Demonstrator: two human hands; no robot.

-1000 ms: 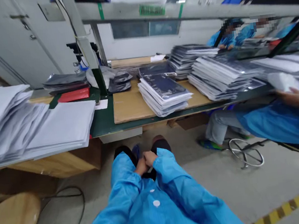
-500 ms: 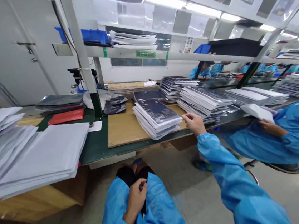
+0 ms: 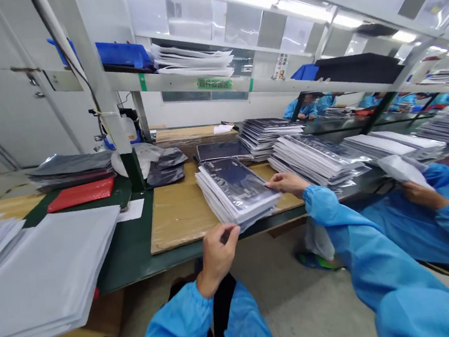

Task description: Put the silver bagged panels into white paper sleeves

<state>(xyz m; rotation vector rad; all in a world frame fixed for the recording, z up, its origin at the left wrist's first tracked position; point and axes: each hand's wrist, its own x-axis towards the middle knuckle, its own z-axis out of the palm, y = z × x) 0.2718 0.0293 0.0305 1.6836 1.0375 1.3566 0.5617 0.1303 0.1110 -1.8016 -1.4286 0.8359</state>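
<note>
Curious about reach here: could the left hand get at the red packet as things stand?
Probably yes, with a stretch: the left hand is by the front stack, and the way to the red packet, across the cardboard and in front of the post, looks free.

packet stack [image 3: 234,186] on cardboard [image 3: 176,220]; sheet pile [image 3: 50,272] left; second stack [image 3: 312,158] right; third stack [image 3: 267,134] behind both

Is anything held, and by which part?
Right hand at the right edge of the stack, left hand at its near corner; whether either grips it cannot be told.
</note>
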